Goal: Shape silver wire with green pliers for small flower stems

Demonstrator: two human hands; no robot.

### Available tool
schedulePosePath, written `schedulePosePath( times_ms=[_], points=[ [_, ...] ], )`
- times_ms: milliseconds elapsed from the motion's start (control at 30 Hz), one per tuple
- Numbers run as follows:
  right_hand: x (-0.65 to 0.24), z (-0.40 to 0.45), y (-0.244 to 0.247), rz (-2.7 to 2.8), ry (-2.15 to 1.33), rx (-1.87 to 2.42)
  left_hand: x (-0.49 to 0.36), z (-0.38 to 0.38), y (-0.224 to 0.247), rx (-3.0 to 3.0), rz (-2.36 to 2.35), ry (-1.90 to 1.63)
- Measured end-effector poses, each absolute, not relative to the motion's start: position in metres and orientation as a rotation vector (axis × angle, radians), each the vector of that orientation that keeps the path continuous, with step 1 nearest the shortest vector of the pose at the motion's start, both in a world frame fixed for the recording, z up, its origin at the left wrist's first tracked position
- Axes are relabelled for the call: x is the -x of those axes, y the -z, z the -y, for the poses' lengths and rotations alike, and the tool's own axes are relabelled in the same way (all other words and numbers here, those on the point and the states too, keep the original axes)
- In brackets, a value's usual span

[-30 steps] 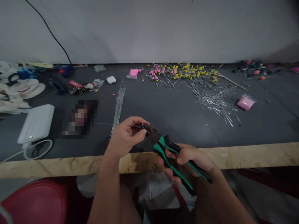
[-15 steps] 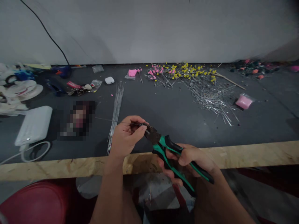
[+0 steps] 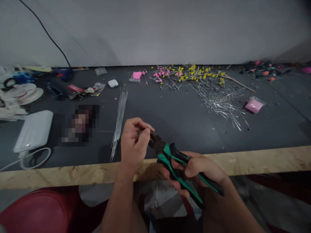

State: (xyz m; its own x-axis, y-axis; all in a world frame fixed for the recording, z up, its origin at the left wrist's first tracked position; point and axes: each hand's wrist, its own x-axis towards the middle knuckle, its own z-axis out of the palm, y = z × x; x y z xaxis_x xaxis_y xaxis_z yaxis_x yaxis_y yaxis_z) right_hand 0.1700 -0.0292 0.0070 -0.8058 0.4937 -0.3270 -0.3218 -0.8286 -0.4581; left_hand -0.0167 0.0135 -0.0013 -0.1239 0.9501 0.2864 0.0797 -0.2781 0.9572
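My left hand point(image 3: 136, 142) pinches a thin metal wire point(image 3: 108, 131) that sticks out to the left across a bundle of straight wires point(image 3: 119, 119) on the table. Its fingertips are at the jaws of the pliers, and they hide the wire's right end. Green-and-black pliers point(image 3: 178, 171) are gripped by my right hand point(image 3: 201, 168), its fingers wrapped round the handles. The handles stand apart, and the dark jaws point up and left toward my left fingertips. Whether the jaws touch the wire I cannot make out.
Behind lie wires with yellow and pink tips point(image 3: 193, 73) and a heap of loose wires point(image 3: 218, 102). A pink packet point(image 3: 254, 105) sits at right. On the left are a white power bank point(image 3: 35, 131), keys point(image 3: 81, 94) and a white case point(image 3: 113, 83). The table's wooden edge point(image 3: 80, 176) runs in front.
My left hand has moved slightly right and turned, its fingertips now covering the wire at the jaws. The wire has swung to nearly level. The pliers have barely shifted.
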Motion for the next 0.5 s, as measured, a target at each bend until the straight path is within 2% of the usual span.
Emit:
schedulePosePath(
  times_ms=[167, 500],
  points=[
    [-0.172, 0.032, 0.001, 0.574, -2.596, 0.611, 0.012, -0.009, 0.000, -1.369, -1.068, -1.612],
    [-0.172, 0.031, -0.010, 0.540, -2.597, 0.656, 0.024, -0.009, -0.003, -1.656, -1.160, -1.479]
  ],
)
